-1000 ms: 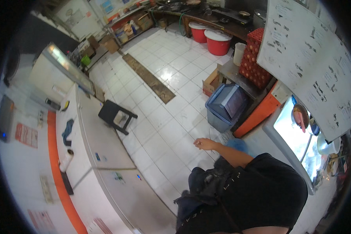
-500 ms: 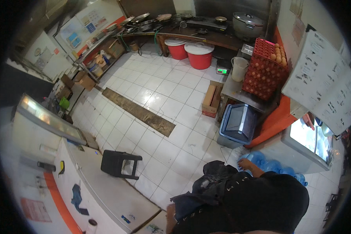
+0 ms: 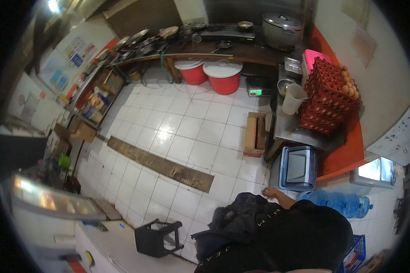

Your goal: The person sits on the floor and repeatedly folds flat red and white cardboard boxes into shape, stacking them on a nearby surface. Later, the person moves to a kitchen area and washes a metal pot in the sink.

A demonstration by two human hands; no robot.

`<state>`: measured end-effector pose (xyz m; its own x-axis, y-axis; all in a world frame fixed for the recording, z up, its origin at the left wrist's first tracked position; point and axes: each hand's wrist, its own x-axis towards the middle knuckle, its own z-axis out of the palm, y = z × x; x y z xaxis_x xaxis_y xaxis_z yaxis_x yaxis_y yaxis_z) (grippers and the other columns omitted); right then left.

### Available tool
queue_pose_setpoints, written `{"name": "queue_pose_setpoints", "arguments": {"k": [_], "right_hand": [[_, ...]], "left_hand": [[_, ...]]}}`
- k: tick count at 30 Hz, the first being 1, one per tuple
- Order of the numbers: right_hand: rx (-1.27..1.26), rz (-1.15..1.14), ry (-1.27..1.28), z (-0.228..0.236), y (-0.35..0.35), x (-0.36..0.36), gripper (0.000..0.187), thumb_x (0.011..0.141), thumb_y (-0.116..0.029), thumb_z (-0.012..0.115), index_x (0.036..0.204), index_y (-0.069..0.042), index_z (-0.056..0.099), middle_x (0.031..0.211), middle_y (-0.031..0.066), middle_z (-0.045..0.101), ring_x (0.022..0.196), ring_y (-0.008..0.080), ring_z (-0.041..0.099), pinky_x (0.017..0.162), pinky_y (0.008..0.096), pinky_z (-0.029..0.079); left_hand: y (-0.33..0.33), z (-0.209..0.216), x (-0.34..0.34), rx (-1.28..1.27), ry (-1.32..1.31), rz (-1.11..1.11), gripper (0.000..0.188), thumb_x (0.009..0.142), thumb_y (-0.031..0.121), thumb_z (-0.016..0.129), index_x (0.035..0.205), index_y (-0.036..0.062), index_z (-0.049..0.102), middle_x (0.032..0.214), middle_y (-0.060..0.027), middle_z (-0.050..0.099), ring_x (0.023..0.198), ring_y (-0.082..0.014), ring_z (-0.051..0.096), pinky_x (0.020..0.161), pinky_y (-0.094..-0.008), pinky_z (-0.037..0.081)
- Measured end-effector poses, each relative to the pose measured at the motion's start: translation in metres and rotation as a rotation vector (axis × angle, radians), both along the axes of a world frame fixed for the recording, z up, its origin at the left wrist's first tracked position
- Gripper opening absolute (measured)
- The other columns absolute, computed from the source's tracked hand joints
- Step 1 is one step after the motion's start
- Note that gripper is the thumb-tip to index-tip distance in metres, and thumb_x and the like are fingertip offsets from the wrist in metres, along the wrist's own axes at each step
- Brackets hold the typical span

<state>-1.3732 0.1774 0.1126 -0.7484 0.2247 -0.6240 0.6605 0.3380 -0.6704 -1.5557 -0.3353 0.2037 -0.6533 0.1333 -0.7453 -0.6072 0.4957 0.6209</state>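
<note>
My right hand (image 3: 271, 192) is out in front of my chest on a bare forearm, fingers loosely curled, over the white tiled floor (image 3: 182, 132). Nothing shows in it, but it is too small to tell whether it is open or shut. It is nearest to a blue lidded bin (image 3: 298, 167), just to its upper right. A dark bundle of cloth or a bag (image 3: 239, 218) lies against my black shirt just below the hand. My left hand is out of view.
Blue water jugs (image 3: 337, 202) stand right of me. A steel table (image 3: 291, 127) holds stacked red egg trays (image 3: 328, 93) and a white jug (image 3: 294, 98). There is also a cardboard box (image 3: 255, 134), two red tubs (image 3: 223, 77), a black stool (image 3: 159, 236) and a dark floor strip (image 3: 161, 164).
The view has swung toward the cooking counter and red tubs. My right arm, stretched out a second ago, has drawn in close to my chest.
</note>
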Motion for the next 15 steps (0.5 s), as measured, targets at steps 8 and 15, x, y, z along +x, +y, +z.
{"name": "queue_pose_setpoints", "arguments": {"k": [8, 15], "right_hand": [[-0.104, -0.384, 0.205, 0.126, 0.055, -0.291, 0.041, 0.096, -0.028, 0.063, 0.129, -0.005, 0.064, 0.108, 0.0127, 0.073, 0.085, 0.0226, 0.075, 0.062, 0.0374, 0.057], [-0.198, -0.551, -0.291, 0.092, 0.071, -0.343, 0.039, 0.096, -0.034, 0.064, 0.127, -0.010, 0.065, 0.107, 0.0117, 0.073, 0.084, 0.0262, 0.074, 0.066, 0.0433, 0.059]], "left_hand": [[0.073, -0.024, -0.192, -0.123, -0.075, -0.337, 0.026, 0.093, 0.017, 0.068, 0.115, 0.0028, 0.067, 0.096, -0.0111, 0.070, 0.073, -0.0198, 0.071, 0.051, -0.0308, 0.052], [0.099, -0.021, -0.423, -0.179, -0.049, -0.558, 0.025, 0.093, 0.017, 0.068, 0.113, 0.0035, 0.069, 0.094, -0.0108, 0.071, 0.074, -0.0197, 0.071, 0.052, -0.0316, 0.053]]}}
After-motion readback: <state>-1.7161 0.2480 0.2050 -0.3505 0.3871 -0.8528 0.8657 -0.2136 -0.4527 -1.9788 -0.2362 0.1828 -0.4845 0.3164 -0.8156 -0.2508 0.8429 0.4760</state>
